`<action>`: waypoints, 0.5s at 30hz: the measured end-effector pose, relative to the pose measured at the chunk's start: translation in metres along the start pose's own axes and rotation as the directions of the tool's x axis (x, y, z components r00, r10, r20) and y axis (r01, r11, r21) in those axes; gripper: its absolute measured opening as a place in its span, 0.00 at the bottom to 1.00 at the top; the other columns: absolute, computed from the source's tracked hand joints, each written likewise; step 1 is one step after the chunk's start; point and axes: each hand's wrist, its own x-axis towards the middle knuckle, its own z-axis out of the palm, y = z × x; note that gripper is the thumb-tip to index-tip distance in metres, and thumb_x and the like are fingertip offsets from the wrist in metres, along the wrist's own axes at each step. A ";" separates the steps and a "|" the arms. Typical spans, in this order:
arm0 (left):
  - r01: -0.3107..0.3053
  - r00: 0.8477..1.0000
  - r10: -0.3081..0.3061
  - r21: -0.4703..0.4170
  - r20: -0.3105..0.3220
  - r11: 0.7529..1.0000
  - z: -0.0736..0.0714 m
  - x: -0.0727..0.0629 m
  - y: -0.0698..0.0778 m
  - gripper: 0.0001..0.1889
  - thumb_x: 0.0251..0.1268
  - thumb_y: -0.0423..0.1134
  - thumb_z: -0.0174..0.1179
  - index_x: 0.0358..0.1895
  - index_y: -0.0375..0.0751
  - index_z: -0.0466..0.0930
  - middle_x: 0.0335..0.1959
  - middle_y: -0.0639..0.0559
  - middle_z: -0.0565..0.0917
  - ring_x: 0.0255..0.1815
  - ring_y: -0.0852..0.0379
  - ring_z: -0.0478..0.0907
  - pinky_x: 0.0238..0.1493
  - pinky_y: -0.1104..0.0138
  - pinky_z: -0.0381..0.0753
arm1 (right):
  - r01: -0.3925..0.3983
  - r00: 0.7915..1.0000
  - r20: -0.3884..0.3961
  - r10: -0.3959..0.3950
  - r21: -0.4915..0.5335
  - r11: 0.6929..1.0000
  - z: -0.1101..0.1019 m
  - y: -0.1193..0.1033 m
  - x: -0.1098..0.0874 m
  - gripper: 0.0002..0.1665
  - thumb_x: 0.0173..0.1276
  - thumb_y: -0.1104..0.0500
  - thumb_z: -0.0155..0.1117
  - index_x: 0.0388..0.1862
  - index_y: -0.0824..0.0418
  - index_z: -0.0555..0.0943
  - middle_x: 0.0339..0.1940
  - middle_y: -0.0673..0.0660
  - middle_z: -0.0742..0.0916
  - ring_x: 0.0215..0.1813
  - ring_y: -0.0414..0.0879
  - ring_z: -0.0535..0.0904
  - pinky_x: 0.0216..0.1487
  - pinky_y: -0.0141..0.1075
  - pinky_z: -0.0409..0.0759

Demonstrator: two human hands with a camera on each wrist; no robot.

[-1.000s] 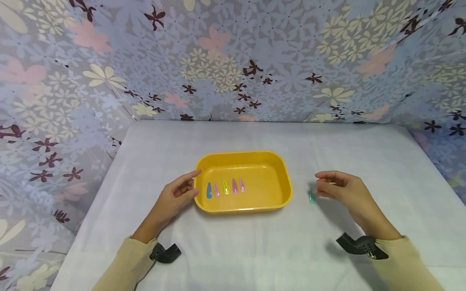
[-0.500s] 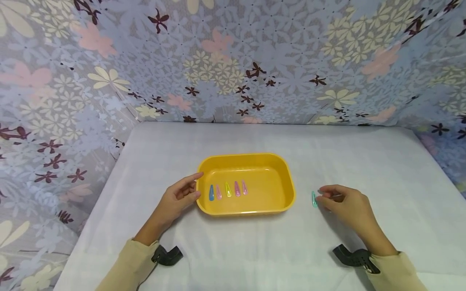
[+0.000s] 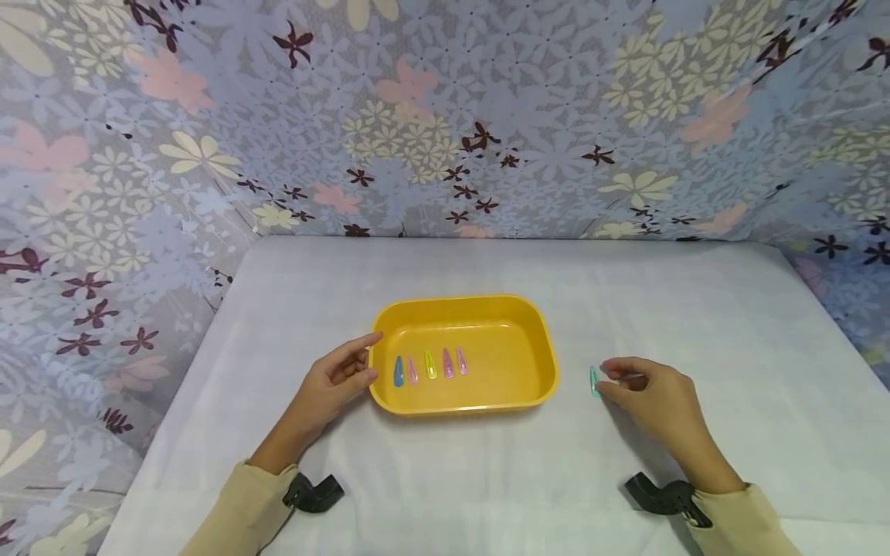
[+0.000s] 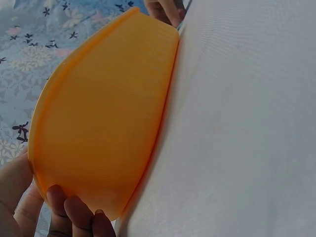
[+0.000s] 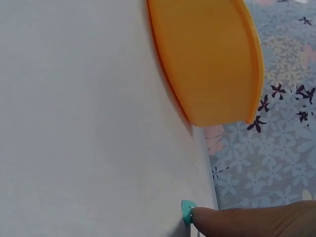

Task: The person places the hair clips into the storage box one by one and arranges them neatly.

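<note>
A teal snap hair clip [image 3: 594, 381] is on the white cloth to the right of the yellow tray [image 3: 511, 392]. My right hand [image 3: 653, 398] pinches the clip at its edge with thumb and index finger; in the right wrist view a fingertip covers part of the clip [image 5: 186, 211]. At the tray's left end, my left hand [image 3: 334, 382] holds the rim between index finger and thumb. Its other fingers [image 4: 76, 212] curl against the outer wall in the left wrist view. Inside the tray, a blue clip [image 3: 399, 371], a yellow clip [image 3: 430, 364] and several pink clips [image 3: 448, 363] form a row.
A white cloth [image 3: 487, 479] covers the table under both hands. Flower-patterned fabric [image 3: 445, 116] rises behind the table's far edge and along the sides. Each wrist carries a black camera mount, the left mount [image 3: 313, 494] and the right mount [image 3: 664, 494].
My right hand has come down toward the cloth and its thumb and index finger have closed on the teal clip. My left hand stays at the tray's left end.
</note>
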 end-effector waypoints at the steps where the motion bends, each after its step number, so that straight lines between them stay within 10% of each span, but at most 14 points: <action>1: -0.002 1.000 0.002 0.001 0.001 1.000 0.000 0.000 0.000 0.28 0.71 0.32 0.64 0.73 0.38 0.72 0.50 0.37 0.76 0.42 0.59 0.76 0.41 0.73 0.79 | 0.001 1.000 0.001 -0.001 -0.001 1.000 0.000 0.000 0.000 0.19 0.63 0.52 0.78 0.49 0.59 0.89 0.38 0.52 0.90 0.37 0.47 0.86 0.34 0.31 0.76; 15: -0.011 1.000 0.011 0.036 0.000 0.999 0.000 -0.001 -0.002 0.27 0.73 0.33 0.63 0.74 0.41 0.71 0.48 0.39 0.76 0.42 0.57 0.75 0.40 0.73 0.78 | -0.001 0.998 0.061 0.000 0.026 1.000 0.005 -0.015 -0.001 0.13 0.65 0.62 0.70 0.49 0.59 0.89 0.37 0.50 0.89 0.38 0.46 0.83 0.35 0.33 0.77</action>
